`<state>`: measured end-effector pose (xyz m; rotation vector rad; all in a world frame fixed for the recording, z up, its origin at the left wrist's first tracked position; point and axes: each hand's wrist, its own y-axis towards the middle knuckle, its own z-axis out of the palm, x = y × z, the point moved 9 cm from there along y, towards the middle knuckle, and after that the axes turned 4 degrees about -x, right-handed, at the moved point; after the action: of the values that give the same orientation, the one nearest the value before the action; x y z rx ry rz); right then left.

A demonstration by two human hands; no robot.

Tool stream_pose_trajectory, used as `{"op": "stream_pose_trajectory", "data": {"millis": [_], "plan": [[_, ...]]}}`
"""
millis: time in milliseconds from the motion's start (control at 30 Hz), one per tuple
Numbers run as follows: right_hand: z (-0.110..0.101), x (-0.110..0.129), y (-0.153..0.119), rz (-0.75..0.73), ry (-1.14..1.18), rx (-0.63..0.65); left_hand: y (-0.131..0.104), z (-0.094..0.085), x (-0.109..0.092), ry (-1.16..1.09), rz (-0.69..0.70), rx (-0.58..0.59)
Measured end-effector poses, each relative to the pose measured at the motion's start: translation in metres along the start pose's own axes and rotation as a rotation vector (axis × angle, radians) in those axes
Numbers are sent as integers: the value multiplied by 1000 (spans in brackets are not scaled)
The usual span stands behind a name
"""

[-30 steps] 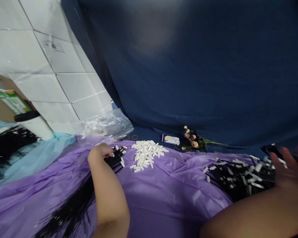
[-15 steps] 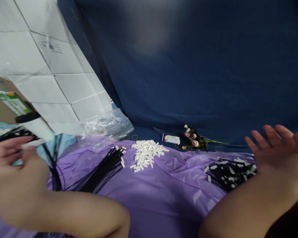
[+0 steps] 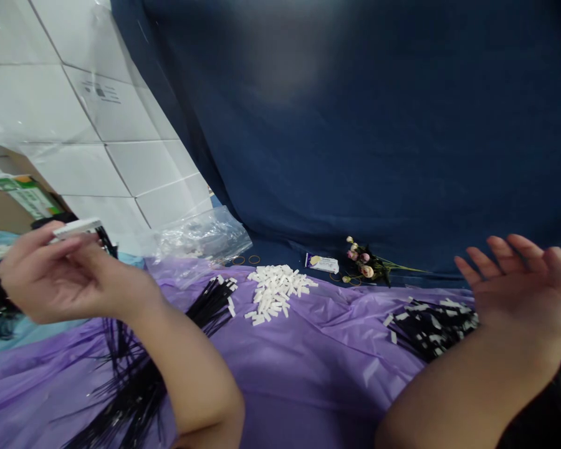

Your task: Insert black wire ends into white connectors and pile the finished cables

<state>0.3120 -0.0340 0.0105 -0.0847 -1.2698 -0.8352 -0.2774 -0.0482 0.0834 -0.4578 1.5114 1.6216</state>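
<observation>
- Left hand (image 3: 70, 274): raised, left side of view, above the black strands. Grip is pinching a white tab (image 3: 78, 229) between thumb and fingers; could be several stacked, can't tell.
- Dark strands (image 3: 107, 242) show at the tab's far end, look attached; more hang below the wrist.
- Right hand (image 3: 526, 280): holds nothing visible, fingers spread, palm up. Nearest to the right pile (image 3: 434, 330) of black strands with white ends; contact with it can't be told.
- Left bundle (image 3: 210, 305): black strands, white ends pointing away from the person, on purple sheet (image 3: 308, 386); partly behind the left forearm.
- White pieces (image 3: 278, 290): loose heap mid-sheet, just beside the bundle's white ends.
- Behind the heap: snack packet (image 3: 321, 264), flowers (image 3: 362, 265), rubber bands (image 3: 254, 259). Clear bag (image 3: 206, 234) farther left, by the stacked white boxes (image 3: 51, 103). Blue cloth (image 3: 355, 137) hangs behind.
- Handling, my judgement: tab looks light, stiff, smooth, so a bit slippery; not likely fragile. Strands look thin, bendy, springy, easy to snag on each other.
- Where to hold, my judgement: flat faces of the tab, thumb against fingers, as the left does. Taking strands mid-length would probably let them splay and tangle.
</observation>
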Motion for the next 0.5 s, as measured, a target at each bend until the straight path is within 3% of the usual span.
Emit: {"op": "stream_pose_trajectory", "data": {"millis": [67,100,200,367,433,500], "plan": [[-2,-1,-1,17,11,-34,-10,-23,-31,-65,270,-286],[-2,-2,-1,26,18,-50,-18,-27,-43,-94,382,-344],[1,-3,-1,0,13,-17,-35,-17,-63,-170,517,-297],[3,-4,3,-78,-28,75,-50,15,-63,-248,517,-71],[-1,-7,5,-45,5,61,-45,16,-53,-204,478,-68],[-3,-9,5,-23,35,55,-29,9,-33,-148,313,-77]]}}
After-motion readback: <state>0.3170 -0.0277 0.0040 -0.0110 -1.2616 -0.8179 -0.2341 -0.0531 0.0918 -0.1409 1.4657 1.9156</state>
